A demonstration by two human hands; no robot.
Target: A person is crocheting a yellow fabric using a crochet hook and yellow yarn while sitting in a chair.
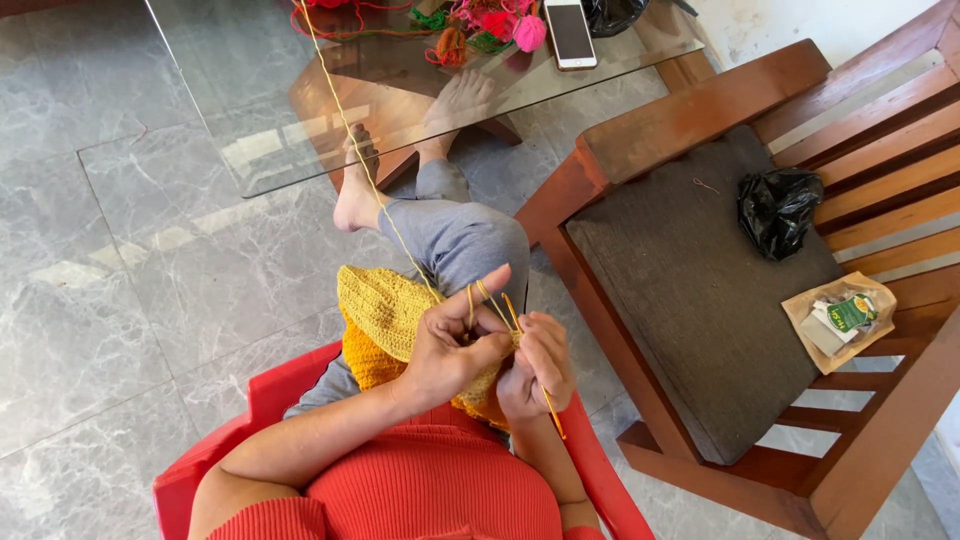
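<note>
Both hands, left hand (452, 345) and right hand (537, 362), work yellow crochet (385, 315) above the lap.

You look down on a floor of grey marbled tiles (90, 300). A glass-topped table (250, 110) with a wooden base stands ahead. To your right sits a wooden armchair (700, 100) with a dark cushion (690, 290), sunlight striping its slats.

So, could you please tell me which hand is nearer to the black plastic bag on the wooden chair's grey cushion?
Right. The right hand, holding the crochet hook, sits closer to the black plastic bag; the left hand, gripping the yellow crocheted piece, is farther away.
</note>
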